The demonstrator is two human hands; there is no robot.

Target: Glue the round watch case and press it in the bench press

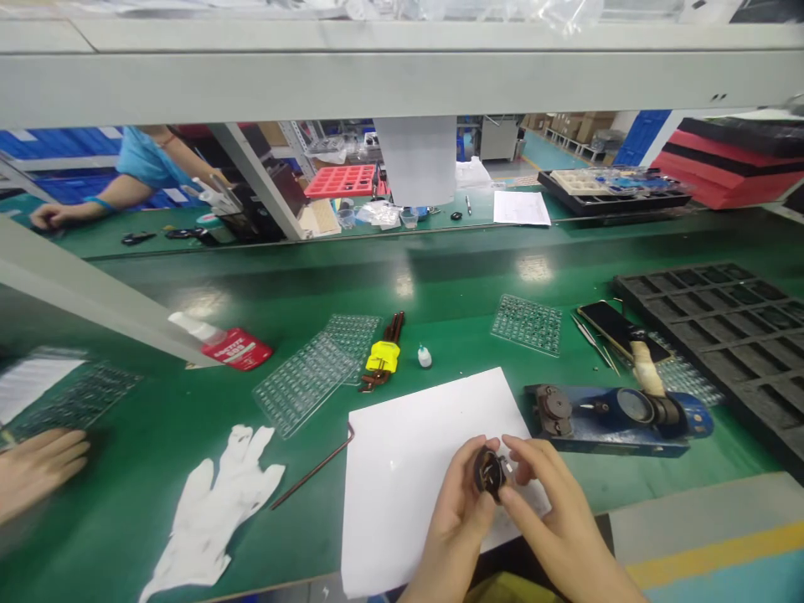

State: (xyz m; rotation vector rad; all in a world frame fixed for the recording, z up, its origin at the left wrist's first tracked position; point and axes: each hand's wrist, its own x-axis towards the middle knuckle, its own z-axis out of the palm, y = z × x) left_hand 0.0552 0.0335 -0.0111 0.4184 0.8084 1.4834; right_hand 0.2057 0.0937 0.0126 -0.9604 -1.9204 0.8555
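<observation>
Both of my hands meet over a white sheet of paper (408,452) on the green bench. My left hand (456,511) grips a small round dark part (490,471) from the left side. My right hand (546,511) pinches the same part from the right, fingertips on its edge. The part's details are too small to make out. A blue fixture with a round black lens-like piece (619,414) lies just right of my hands.
A white glove (213,502) lies at the front left, clear blister trays (307,377) and a red bottle (235,345) behind it. A yellow-handled tool (383,360), phone (612,328) and black tray (722,322) sit farther back. Another person's hand (38,469) rests at left; a person in blue (135,167) works opposite.
</observation>
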